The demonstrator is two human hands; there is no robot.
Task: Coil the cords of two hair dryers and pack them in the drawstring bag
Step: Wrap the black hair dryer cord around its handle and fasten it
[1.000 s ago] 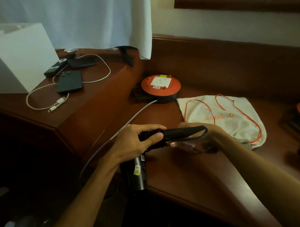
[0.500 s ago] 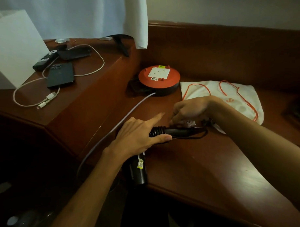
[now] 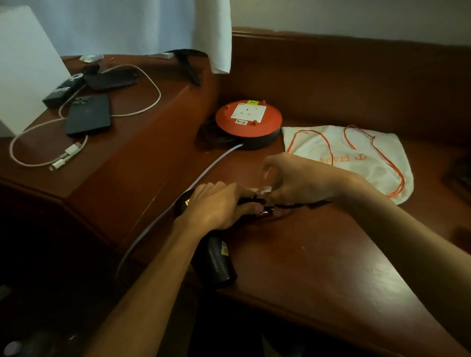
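Both hands' fingers grasp the black hair dryer (image 3: 215, 256) cord (image 3: 296, 205), beside drawstring bag (image 3: 362, 158) and orange extension reel (image 3: 249, 119).

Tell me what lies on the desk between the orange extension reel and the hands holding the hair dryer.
In the head view, only bare wood; the reel's pale cable runs just left of that stretch, past the left hand.

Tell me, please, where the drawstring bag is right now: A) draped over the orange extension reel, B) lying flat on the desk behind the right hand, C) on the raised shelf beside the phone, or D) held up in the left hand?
B: the drawstring bag lies flat on the desk, behind the right hand.
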